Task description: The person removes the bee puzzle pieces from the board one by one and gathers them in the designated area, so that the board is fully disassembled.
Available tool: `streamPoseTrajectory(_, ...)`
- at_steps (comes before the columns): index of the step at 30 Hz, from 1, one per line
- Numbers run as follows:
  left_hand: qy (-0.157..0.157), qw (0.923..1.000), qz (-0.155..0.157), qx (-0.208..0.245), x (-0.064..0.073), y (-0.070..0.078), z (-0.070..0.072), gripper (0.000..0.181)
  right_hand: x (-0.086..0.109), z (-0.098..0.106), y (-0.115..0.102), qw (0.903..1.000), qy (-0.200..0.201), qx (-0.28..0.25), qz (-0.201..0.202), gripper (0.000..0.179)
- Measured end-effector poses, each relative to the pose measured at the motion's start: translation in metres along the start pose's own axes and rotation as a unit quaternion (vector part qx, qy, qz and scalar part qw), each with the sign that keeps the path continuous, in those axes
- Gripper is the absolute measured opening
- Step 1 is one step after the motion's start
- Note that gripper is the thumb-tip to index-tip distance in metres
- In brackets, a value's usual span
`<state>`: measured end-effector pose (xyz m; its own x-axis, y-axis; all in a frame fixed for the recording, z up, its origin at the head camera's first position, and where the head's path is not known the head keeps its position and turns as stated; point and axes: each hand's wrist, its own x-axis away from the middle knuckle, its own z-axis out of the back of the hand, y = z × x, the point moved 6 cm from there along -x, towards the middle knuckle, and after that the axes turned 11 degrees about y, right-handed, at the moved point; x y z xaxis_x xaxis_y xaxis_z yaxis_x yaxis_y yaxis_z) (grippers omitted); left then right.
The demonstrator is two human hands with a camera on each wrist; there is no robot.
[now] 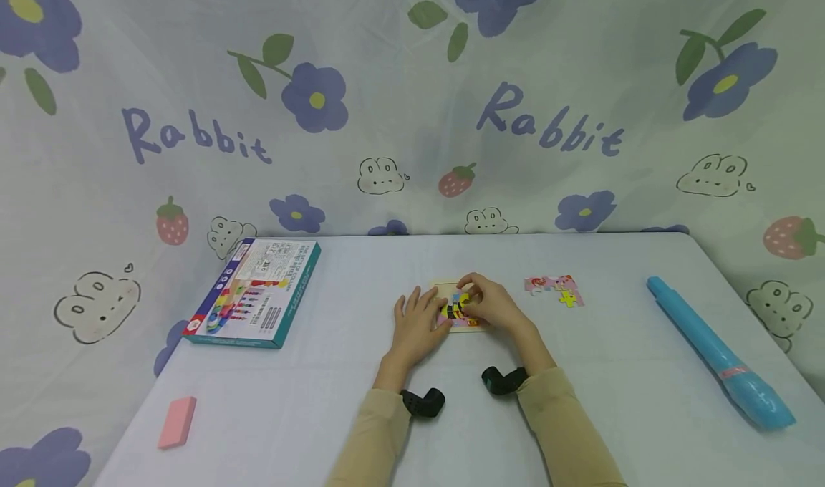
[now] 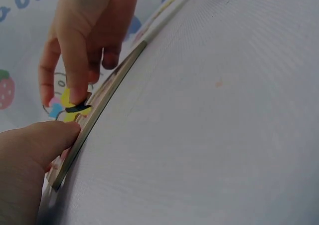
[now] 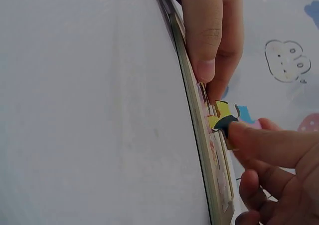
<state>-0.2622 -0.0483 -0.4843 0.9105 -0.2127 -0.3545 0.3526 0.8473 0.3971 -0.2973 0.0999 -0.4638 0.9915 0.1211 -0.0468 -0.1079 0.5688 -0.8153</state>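
Note:
A small wooden jigsaw board [image 1: 477, 329] lies flat between the two hands, partly covered by them, with a yellow and black picture showing. My left hand [image 1: 415, 333] rests on the board's left side, fingers spread. In the right wrist view its thumb [image 3: 203, 55] touches the board near the edge. My right hand [image 1: 495, 305] pinches a jigsaw piece [image 3: 227, 120] coloured yellow, black, blue and pink between thumb and fingers. The piece is tilted up over the board, seen also in the left wrist view; whether its lower edge touches the board I cannot tell.
Right of the board lie several loose pink and yellow jigsaw pieces [image 1: 553, 283]. A flat teal-edged box [image 1: 264, 293] stands at the left, a pink block [image 1: 177, 422] nearer the front. A long blue wrapped object [image 1: 715, 354] lies along the right side of the white table.

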Motion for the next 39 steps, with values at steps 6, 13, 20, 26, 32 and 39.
streamPoseTrajectory(6,0.005,1.0000,-0.003,0.001,0.000,0.001,0.001,0.046,0.000,0.011,0.011,0.9982,0.017,-0.053,-0.022,0.033)
streamPoseTrajectory(13,0.005,1.0000,-0.003,0.000,0.000,0.002,0.002,0.046,0.004,0.034,0.028,0.9947,0.045,-0.078,-0.051,0.036)
streamPoseTrajectory(20,0.008,0.9999,-0.004,0.011,0.000,0.002,0.003,0.045,0.012,0.063,0.051,0.9857,0.079,-0.099,-0.112,0.043)
streamPoseTrajectory(26,0.001,1.0000,0.003,0.001,0.000,0.000,0.001,0.046,0.022,0.086,0.067,0.9740,0.113,-0.136,-0.142,0.042)
streamPoseTrajectory(32,0.003,1.0000,0.002,0.005,0.000,-0.001,0.001,0.045,0.032,0.102,0.075,0.9675,0.137,-0.150,-0.150,0.044)
streamPoseTrajectory(39,-0.002,1.0000,0.005,0.006,0.000,0.000,0.001,0.046,0.042,0.114,0.084,0.9572,0.174,-0.125,-0.194,0.041)
